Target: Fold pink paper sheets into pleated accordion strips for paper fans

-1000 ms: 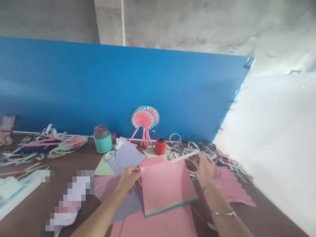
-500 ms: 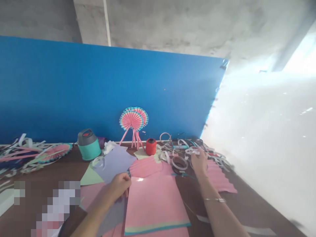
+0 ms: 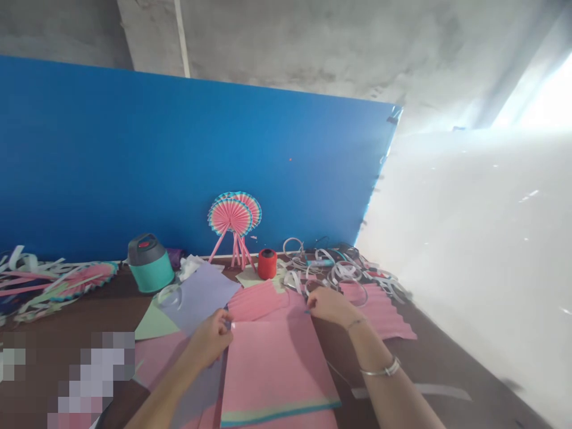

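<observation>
Blue panel (image 3: 179, 161) fills the upper frame; brown table (image 3: 447, 363) below. Pink striped sheet (image 3: 277, 363) lies flat, lower center, between my hands. White strip tangle (image 3: 346, 271) crowds center right, just beyond my right hand (image 3: 330, 305). Pink paper fans (image 3: 230, 215) stand mid-frame. Teal jar (image 3: 152, 268), center left, lidded, contents hidden. My left hand (image 3: 212, 338) is at the sheet's top-left corner, right near its top-right; both fingers curled narrow, can't tell if gripping. Red spool (image 3: 267, 265) behind.

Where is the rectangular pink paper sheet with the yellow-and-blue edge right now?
At the bottom centre of the head view, the pink paper sheet lies with its far corners near the left hand and right hand.
</observation>
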Motion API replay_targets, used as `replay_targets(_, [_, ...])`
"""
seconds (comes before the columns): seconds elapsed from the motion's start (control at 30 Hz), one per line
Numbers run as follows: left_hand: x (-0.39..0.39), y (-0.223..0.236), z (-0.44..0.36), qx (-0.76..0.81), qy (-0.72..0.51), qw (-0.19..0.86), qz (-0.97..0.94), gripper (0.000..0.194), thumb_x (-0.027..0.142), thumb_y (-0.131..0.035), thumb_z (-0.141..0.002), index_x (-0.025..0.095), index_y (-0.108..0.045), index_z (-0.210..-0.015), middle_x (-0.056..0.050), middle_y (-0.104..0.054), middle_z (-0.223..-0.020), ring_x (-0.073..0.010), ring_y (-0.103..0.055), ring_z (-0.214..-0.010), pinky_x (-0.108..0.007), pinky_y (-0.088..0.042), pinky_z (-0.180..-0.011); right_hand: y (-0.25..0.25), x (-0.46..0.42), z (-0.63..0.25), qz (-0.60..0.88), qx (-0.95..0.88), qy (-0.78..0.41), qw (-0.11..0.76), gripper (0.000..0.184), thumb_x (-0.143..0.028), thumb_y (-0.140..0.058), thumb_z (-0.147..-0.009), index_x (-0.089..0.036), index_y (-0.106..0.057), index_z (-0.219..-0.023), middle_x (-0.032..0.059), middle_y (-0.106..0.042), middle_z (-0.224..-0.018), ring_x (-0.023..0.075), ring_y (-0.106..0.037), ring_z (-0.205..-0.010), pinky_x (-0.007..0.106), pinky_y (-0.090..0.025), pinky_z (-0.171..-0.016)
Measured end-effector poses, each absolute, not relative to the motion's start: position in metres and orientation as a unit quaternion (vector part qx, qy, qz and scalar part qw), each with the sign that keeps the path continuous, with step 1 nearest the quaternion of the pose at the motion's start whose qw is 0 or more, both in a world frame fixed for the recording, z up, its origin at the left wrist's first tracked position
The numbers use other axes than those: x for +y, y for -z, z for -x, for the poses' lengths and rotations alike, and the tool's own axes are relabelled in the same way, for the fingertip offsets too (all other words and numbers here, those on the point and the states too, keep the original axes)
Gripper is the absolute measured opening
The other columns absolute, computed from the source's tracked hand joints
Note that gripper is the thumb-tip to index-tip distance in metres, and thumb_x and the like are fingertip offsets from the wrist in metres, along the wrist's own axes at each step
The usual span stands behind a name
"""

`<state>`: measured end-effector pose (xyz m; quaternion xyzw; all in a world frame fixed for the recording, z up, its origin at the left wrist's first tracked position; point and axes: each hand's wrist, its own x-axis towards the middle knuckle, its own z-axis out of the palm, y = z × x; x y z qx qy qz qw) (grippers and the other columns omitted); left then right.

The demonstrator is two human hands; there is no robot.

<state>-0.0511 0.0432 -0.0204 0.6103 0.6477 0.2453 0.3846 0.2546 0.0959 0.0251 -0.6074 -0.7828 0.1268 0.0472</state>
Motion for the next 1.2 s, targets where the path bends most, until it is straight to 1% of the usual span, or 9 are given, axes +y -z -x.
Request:
replay_targets(0.1, [0.043, 0.021, 0.051, 0.647, -0.242, 0.391, -0.608, 0.029, 0.016, -0.046, -0.070, 0.020, -0.048, -0.100, 0.012, -0.043, -0.051, -0.0094, -0.040, -0.035, -0.019, -0.027, -0.036, -0.026, 0.091, -0.246, 0.623, -0.774, -0.110, 0.027, 0.026, -0.010, -0.059, -0.063, -0.020, -0.075, -0.080, 0.0084, -0.072, -0.092, 0.0235, -0.065, -0.086, 0.027, -0.042, -0.067])
replay_targets(0.27, [0.042, 0.017, 0.051, 0.644, -0.234, 0.337, -0.645, 0.026, 0.012, -0.045, -0.072, 0.017, -0.052, -0.097, 0.011, -0.039, -0.047, -0.0113, -0.041, -0.044, -0.020, -0.026, -0.046, -0.025, 0.093, -0.243, 0.624, -0.776, -0.094, 0.004, 0.023, -0.008, -0.057, -0.065, -0.017, -0.074, -0.077, 0.0127, -0.072, -0.091, 0.0255, -0.065, -0.087, 0.028, -0.043, -0.068])
replay_targets(0.53, [0.042, 0.017, 0.047, 0.618, -0.313, 0.263, -0.671, 0.019, 0.017, -0.045, -0.074, 0.019, -0.056, -0.090, 0.009, -0.038, -0.049, -0.0135, -0.045, -0.051, -0.021, -0.030, -0.054, -0.020, 0.097, -0.240, 0.595, -0.799, -0.093, 0.011, 0.023, -0.014, -0.054, -0.071, -0.018, -0.073, -0.084, 0.0094, -0.071, -0.092, 0.0219, -0.064, -0.086, 0.026, -0.040, -0.068])
replay_targets(0.63, [0.038, 0.014, 0.043, 0.610, -0.326, 0.258, -0.675, 0.018, 0.020, -0.046, -0.075, 0.020, -0.059, -0.087, 0.004, -0.053, -0.059, -0.0146, -0.052, -0.057, -0.023, -0.035, -0.056, -0.020, 0.097, -0.241, 0.591, -0.801, -0.093, 0.016, 0.022, -0.016, -0.053, -0.074, -0.018, -0.073, -0.084, 0.0096, -0.071, -0.093, 0.0220, -0.064, -0.087, 0.027, -0.039, -0.067])
replay_targets(0.73, [0.033, 0.011, 0.038, 0.568, -0.340, 0.235, -0.712, 0.019, 0.023, -0.046, -0.076, 0.021, -0.063, -0.085, -0.002, -0.065, -0.078, -0.0182, -0.059, -0.073, -0.027, -0.044, -0.069, -0.018, 0.098, -0.242, 0.592, -0.799, -0.098, 0.018, 0.020, -0.019, -0.056, -0.074, -0.017, -0.072, -0.084, 0.0097, -0.071, -0.092, 0.0221, -0.064, -0.086, 0.026, -0.038, -0.066])
replay_targets(0.83, [0.031, 0.010, 0.035, 0.516, -0.345, 0.187, -0.762, 0.023, 0.023, -0.046, -0.078, 0.021, -0.066, -0.087, -0.007, -0.068, -0.097, -0.0231, -0.058, -0.097, -0.034, -0.044, -0.088, -0.014, 0.098, -0.243, 0.595, -0.796, -0.104, 0.020, 0.019, -0.018, -0.055, -0.074, -0.017, -0.072, -0.083, 0.0097, -0.071, -0.092, 0.0217, -0.064, -0.085, 0.026, -0.037, -0.064])
replay_targets(0.9, [0.030, 0.009, 0.033, 0.508, -0.329, 0.170, -0.777, 0.026, 0.023, -0.045, -0.079, 0.021, -0.068, -0.092, -0.008, -0.068, -0.104, -0.0243, -0.056, -0.105, -0.038, -0.041, -0.094, -0.013, 0.099, -0.242, 0.595, -0.796, -0.107, 0.023, 0.019, -0.016, -0.055, -0.072, -0.016, -0.072, -0.081, 0.0096, -0.071, -0.090, 0.0214, -0.064, -0.083, 0.026, -0.037, -0.064])
replay_targets(1.0, [0.028, 0.005, 0.031, 0.509, -0.296, 0.175, -0.790, 0.031, 0.023, -0.041, -0.084, 0.023, -0.068, -0.100, -0.006, -0.067, -0.106, -0.0228, -0.054, -0.107, -0.038, -0.041, -0.094, -0.014, 0.099, -0.239, 0.585, -0.803, -0.103, 0.046, 0.018, -0.014, -0.053, -0.072, -0.017, -0.069, -0.079, 0.0076, -0.071, -0.088, 0.0194, -0.062, -0.082, 0.025, -0.037, -0.065])
replay_targets(1.2, [0.027, 0.006, 0.033, 0.513, -0.255, 0.181, -0.799, 0.033, 0.023, -0.039, -0.087, 0.025, -0.063, -0.109, -0.006, -0.064, -0.108, -0.0215, -0.054, -0.106, -0.036, -0.038, -0.096, -0.014, 0.095, -0.223, 0.532, -0.819, -0.115, 0.184, 0.013, -0.010, -0.052, -0.068, -0.016, -0.062, -0.073, 0.0022, -0.067, -0.071, 0.0128, -0.056, -0.066, 0.021, -0.034, -0.060])
